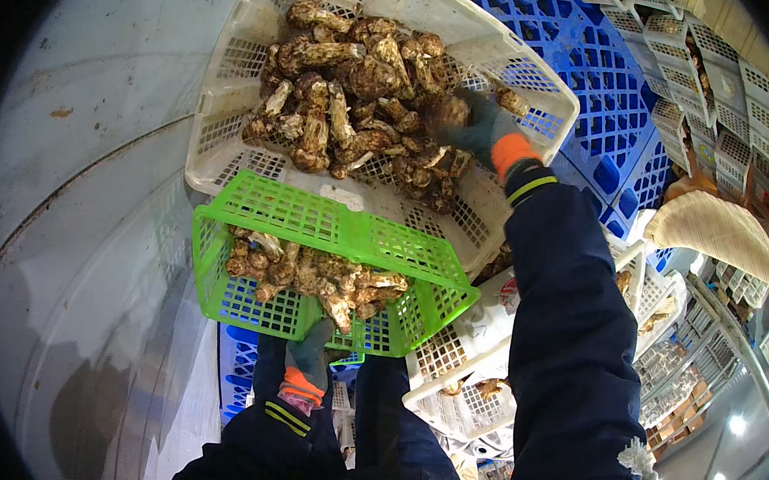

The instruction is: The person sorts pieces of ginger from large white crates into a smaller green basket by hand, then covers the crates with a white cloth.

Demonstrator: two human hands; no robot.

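My left hand (309, 352), in a grey glove with an orange cuff, grips the near edge of a green plastic basket (407, 247). This basket is tilted, with its opening toward me, and brown mushrooms (308, 274) with thick pale stems lie inside. Beyond it stands a large white perforated crate (214, 147), and the basket rests against its near side. More mushrooms (317, 124) are heaped in the crate. Over the crate's right part, my right gloved hand (484, 130) is closed on a brown mushroom (451, 111); both are blurred, and the fingertips are hidden.
Blue plastic pallets (589, 93) lie under and behind the crate. A pale wall (81, 149) runs along the left. White crates (722, 96) stand at the upper right, and another white crate (466, 407) with a few mushrooms is beside my right leg.
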